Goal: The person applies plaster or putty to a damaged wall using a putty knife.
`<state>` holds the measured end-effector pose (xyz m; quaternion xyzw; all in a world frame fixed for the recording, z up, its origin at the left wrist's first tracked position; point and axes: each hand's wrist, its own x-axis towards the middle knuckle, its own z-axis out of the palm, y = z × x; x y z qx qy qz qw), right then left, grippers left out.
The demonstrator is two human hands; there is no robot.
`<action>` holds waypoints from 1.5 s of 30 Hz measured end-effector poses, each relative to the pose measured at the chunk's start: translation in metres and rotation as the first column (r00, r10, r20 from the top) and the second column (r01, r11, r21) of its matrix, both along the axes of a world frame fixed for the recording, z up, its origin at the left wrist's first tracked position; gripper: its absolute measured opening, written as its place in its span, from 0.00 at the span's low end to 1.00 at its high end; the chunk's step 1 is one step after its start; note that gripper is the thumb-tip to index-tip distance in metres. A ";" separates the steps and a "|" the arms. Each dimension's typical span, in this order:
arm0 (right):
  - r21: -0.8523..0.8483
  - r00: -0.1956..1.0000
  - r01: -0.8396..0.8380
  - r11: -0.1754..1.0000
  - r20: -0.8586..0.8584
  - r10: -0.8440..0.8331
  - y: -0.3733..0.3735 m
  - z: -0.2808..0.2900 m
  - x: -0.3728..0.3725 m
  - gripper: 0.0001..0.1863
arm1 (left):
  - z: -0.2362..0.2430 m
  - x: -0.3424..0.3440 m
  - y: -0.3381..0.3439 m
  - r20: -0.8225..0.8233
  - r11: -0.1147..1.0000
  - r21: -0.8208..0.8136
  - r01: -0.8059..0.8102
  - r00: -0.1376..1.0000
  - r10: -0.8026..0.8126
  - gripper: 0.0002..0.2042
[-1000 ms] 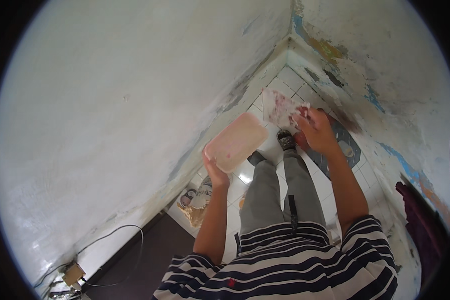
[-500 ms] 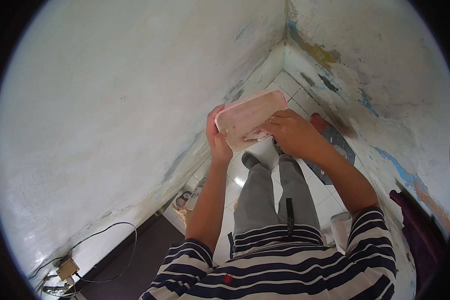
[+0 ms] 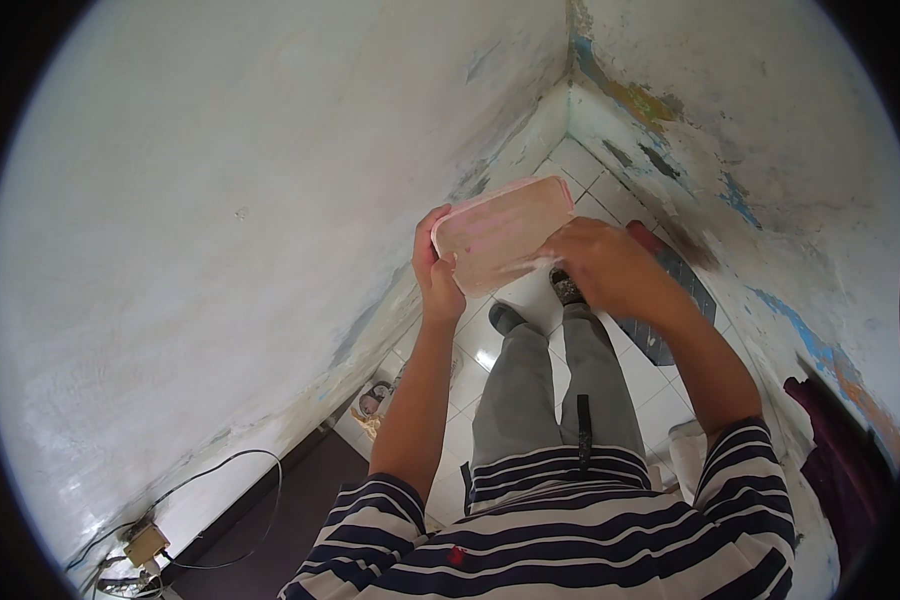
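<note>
My left hand [image 3: 438,272] grips the left end of a shallow pink plastic tub [image 3: 495,232], thumb on the near side and fingers round the far rim. Greyish-beige residue coats its inside, with pink showing through in patches. At the tub's right end, my right hand [image 3: 595,258] is closed, knuckles up, slightly smeared by motion. A pale streak shows at its fingertips along the near rim; what those fingers hold is hidden.
Patchy, peeling walls [image 3: 250,210] meet in a corner ahead. On the tiled floor lies a dark grey slatted panel [image 3: 660,350]. A junction box [image 3: 146,543] with loose cables is at lower left. Dark maroon cloth [image 3: 835,470] hangs at right.
My right hand has moved right and slightly nearer along the tub's near rim. The pale lump by its fingers no longer shows inside the tub. The left hand stays put.
</note>
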<state>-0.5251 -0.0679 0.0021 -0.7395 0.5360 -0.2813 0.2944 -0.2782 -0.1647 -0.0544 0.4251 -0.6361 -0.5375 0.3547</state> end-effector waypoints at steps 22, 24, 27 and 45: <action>0.840 -0.277 0.150 0.522 0.542 -0.793 -0.034 -0.214 0.068 0.10 | -0.042 0.174 0.118 0.058 0.694 0.511 -0.507 0.826 0.560 0.30; 0.827 -0.234 0.288 0.482 0.549 -0.802 -0.066 -0.254 0.106 0.09 | -0.045 0.198 0.128 0.063 0.695 0.517 -0.499 0.832 0.551 0.31; 0.802 -0.268 0.408 0.436 0.562 -0.783 -0.118 -0.278 0.154 0.07 | -0.047 0.227 0.139 0.028 0.775 0.474 -0.418 0.887 0.461 0.24; 0.613 0.380 0.650 0.450 0.251 -0.890 -0.150 -0.197 0.172 0.12 | -0.042 0.240 0.152 0.064 0.779 0.445 -0.441 0.883 0.464 0.38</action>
